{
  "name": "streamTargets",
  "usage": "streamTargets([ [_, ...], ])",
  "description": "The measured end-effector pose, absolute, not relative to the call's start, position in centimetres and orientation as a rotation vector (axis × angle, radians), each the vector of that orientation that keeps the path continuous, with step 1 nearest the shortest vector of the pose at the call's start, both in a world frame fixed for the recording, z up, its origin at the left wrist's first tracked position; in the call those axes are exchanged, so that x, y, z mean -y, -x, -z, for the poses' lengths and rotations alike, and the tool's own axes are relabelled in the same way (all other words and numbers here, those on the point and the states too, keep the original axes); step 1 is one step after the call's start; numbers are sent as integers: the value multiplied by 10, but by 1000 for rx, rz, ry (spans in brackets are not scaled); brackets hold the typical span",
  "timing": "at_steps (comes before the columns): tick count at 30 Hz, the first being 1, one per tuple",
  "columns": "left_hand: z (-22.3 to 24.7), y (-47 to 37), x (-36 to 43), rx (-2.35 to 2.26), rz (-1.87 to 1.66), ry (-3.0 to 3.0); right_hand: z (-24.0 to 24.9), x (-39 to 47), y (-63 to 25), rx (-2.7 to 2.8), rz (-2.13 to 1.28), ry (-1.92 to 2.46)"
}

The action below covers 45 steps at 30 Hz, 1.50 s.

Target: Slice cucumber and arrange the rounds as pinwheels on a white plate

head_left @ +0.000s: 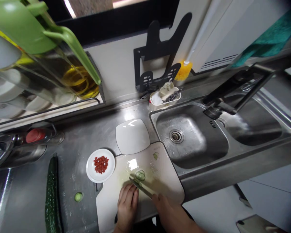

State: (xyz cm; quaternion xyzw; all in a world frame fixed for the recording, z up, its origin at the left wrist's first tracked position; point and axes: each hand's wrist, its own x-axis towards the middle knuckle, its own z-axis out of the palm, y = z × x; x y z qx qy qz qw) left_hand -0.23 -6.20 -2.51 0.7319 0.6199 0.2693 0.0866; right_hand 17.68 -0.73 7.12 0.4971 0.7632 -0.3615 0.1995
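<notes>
knife (141,188) half hidden under right hand (165,207)

Bare cutting board (165,181) right of the cucumber slices (140,175); saucer (100,165) and square plate (132,136) crowding its far-left edge.

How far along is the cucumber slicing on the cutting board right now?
Early on. A few cucumber slices lie on the cutting board, one cut end sits on the counter. The right hand holds the knife at the slices while the left hand steadies them. A whole cucumber lies uncut; the square plate holds nothing.
</notes>
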Motion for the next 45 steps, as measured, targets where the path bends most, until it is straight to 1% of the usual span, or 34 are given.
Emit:
streamTargets([
  [9,23,2,58,-1833,-857,-2141,-52,8,-167,-2147,946,-1342],
  [14,24,3,59,-1828,-843,-2127,-34,11,-163,-2102,964,-1339],
  [18,22,2,59,-1845,-813,-2096,-30,13,-166,-2135,978,-1371],
  [24,17,1,58,-1858,-764,-2050,-46,13,-176,-2113,1028,-1448],
  [30,16,0,59,-1905,-747,-2021,-66,18,-188,-2120,1013,-1389],
  [40,25,3,65,-1868,-734,-2157,-74,20,-191,-2155,999,-1380],
  [45,25,4,65,-1883,-743,-2128,-81,15,-188,-2146,1005,-1389],
])
